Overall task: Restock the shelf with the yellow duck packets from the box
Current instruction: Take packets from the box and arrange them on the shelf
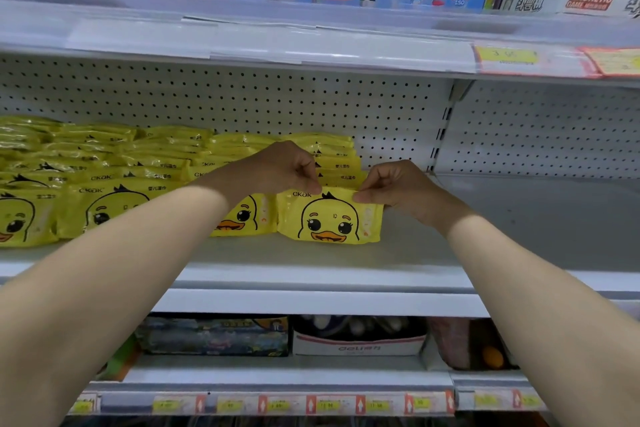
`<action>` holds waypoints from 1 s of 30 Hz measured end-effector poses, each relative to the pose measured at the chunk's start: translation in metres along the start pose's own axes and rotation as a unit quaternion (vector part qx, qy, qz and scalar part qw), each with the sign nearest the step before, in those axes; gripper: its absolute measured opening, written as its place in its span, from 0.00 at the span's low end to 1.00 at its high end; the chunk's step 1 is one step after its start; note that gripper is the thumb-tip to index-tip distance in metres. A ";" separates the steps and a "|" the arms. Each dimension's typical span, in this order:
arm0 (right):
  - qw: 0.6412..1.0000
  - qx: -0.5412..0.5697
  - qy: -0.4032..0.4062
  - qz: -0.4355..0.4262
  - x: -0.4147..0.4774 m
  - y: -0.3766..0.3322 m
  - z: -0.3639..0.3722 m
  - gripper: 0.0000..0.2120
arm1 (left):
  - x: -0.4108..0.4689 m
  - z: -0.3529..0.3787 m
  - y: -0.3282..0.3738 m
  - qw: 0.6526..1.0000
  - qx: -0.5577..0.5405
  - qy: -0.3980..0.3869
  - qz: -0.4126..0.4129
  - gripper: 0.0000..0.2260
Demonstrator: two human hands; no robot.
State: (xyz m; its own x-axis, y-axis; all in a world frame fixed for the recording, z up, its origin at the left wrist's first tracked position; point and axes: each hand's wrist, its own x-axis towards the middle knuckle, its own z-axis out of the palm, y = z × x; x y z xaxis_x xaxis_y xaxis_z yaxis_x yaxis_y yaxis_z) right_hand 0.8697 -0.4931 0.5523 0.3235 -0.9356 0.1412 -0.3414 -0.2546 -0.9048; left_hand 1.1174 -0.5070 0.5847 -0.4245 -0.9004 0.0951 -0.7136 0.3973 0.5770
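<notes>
The left hand (pixel 284 166) has its fingers curled and pinches the top edge of a yellow duck packet (pixel 330 218), close to the packet's top left corner. The right hand (pixel 398 189) pinches the same top edge at the top right corner. So both hands hold one packet, and it stands up with the duck face looking out.

The packet is at the right end of the front row, about halfway along the shelf (pixel 502 218) and a little back from its front edge. Just beside it on the left stands another duck packet (pixel 246 215). Many more duck packets (pixel 104 163) are lined up toward the left end and back to the white wall with holes (pixel 277 97). The right half of the shelf is bare. The box is not in view.

The packet looks light and soft, like a squishy bag. Its wrap is shiny, so it may slip. The flat top edge looks like the best place to pinch it. A hard squeeze could bend it or tip the row.
</notes>
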 end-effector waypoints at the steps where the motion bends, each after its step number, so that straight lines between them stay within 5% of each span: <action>1: 1.000 -0.003 0.003 0.002 0.002 0.002 0.001 0.07 | 0.001 0.000 0.000 1.000 0.016 0.002 0.001 0.06; 9: 0.998 -0.046 0.026 0.017 0.013 0.011 0.010 0.07 | 0.004 0.009 -0.006 0.997 0.070 0.011 -0.004 0.07; 16: 0.995 -0.091 0.034 0.018 0.016 0.011 0.017 0.11 | 0.000 0.019 -0.008 0.991 0.113 -0.064 -0.038 0.34; 24: 0.960 -0.270 -0.060 0.036 0.007 -0.010 0.029 0.45 | 0.003 0.025 -0.010 0.986 0.150 -0.068 -0.021 0.39; 30: 0.932 -0.361 -0.037 0.025 0.006 -0.015 0.037 0.47 | -0.003 0.027 -0.012 0.987 0.152 -0.048 0.002 0.37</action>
State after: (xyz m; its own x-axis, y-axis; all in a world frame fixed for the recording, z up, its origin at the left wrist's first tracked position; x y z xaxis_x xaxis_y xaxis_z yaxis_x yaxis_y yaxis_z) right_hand 0.9096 -0.4860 0.5513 0.3429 -0.9379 0.0535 -0.8530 -0.3347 -0.4004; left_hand 1.1124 -0.5044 0.5559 -0.4678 -0.8838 0.0110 -0.8400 0.4485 0.3053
